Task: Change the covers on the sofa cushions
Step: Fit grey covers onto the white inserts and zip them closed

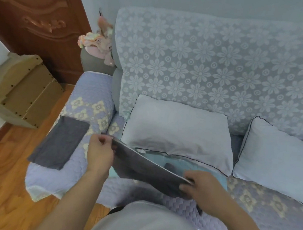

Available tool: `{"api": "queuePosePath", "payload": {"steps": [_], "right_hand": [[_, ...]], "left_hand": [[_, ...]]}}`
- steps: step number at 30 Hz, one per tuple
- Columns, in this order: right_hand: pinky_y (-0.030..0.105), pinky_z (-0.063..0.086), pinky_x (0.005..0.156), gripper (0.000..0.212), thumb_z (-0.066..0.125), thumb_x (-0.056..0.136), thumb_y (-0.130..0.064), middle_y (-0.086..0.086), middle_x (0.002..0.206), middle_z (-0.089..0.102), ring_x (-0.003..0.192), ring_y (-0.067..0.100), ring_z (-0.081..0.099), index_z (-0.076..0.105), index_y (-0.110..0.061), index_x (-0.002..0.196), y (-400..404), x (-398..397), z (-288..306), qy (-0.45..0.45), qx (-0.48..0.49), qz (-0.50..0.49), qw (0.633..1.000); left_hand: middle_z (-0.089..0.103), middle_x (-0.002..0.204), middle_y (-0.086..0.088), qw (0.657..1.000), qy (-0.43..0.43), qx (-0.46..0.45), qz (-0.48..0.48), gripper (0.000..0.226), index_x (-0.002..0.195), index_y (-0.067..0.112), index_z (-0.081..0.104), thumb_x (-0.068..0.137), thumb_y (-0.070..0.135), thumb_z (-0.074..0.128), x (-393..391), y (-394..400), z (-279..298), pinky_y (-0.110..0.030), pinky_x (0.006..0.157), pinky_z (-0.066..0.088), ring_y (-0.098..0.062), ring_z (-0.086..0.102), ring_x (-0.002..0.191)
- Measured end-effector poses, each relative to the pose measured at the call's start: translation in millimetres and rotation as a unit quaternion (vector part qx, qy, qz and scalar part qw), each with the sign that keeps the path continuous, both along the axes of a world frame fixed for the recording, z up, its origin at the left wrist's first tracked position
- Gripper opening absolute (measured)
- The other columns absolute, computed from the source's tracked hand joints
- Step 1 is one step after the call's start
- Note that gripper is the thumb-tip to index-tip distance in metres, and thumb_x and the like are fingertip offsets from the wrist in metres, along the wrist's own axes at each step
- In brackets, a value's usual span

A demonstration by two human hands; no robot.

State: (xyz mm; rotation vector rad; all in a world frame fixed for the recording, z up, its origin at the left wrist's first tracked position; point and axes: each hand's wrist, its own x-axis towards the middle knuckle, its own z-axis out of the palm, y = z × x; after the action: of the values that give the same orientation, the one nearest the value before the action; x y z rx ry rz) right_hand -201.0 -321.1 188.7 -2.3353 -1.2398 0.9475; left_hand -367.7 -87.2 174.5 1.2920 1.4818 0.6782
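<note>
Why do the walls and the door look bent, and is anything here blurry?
Head view: the wide-angle lens bows the wooden door and sofa backrest toward the edges. The light is soft and even, without glare. The dark grey cover, stretched between the left hand and right hand, looks smeared, as does its lower edge.

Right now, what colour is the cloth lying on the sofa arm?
Dark grey cloth, plain, seen best in the head view.

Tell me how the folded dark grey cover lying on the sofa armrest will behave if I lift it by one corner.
The folded dark grey cover is probably floppy: it drapes over the curve of the armrest. It looks thin and light, so one corner should lift it easily. It will likely unfold and hang, since nothing pins the folds.
</note>
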Motion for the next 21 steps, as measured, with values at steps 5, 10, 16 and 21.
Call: {"api": "queuePosePath", "payload": {"steps": [5,10,16,21], "right_hand": [[0.03,0.049,0.093,0.046,0.063,0.09,-0.048,-0.013,0.113,0.06,0.1,0.007,0.06,0.049,-0.037,0.133,19,-15,10,0.092,-0.069,0.072,0.991],[0.021,0.049,0.075,0.007,0.066,0.091,-0.03,-0.011,0.089,0.065,0.082,0.004,0.063,0.061,-0.029,0.097,64,-37,29,0.095,0.222,-0.02,0.97],[0.028,0.054,0.072,0.017,0.072,0.088,-0.021,-0.011,0.085,0.068,0.076,0.011,0.067,0.062,-0.032,0.094,69,-32,27,0.158,0.293,-0.1,0.938],[0.039,0.055,0.072,0.009,0.069,0.091,-0.014,-0.006,0.081,0.066,0.071,0.015,0.065,0.064,-0.021,0.088,74,-29,35,0.23,0.278,-0.074,0.93]], "left_hand": [[0.065,0.094,-0.021,0.988,-0.127,-0.012,-0.089,0.015,0.088,0.007,0.052,0.102,0.004,0.054,15,-37,45,-0.034,0.075,0.061,-0.027,0.07,0.083],[0.069,0.09,-0.011,0.963,-0.099,0.029,-0.25,0.012,0.084,0.015,0.061,0.095,0.017,0.064,7,-75,66,-0.049,0.087,0.057,-0.03,0.069,0.092],[0.065,0.088,-0.023,0.956,-0.153,-0.028,-0.247,0.01,0.09,-0.007,0.057,0.099,-0.004,0.056,14,-60,83,-0.029,0.078,0.061,-0.02,0.071,0.081],[0.068,0.091,-0.008,0.954,-0.126,-0.006,-0.271,0.01,0.087,-0.001,0.062,0.097,-0.001,0.059,10,-60,85,-0.035,0.085,0.059,-0.022,0.069,0.086]]}}
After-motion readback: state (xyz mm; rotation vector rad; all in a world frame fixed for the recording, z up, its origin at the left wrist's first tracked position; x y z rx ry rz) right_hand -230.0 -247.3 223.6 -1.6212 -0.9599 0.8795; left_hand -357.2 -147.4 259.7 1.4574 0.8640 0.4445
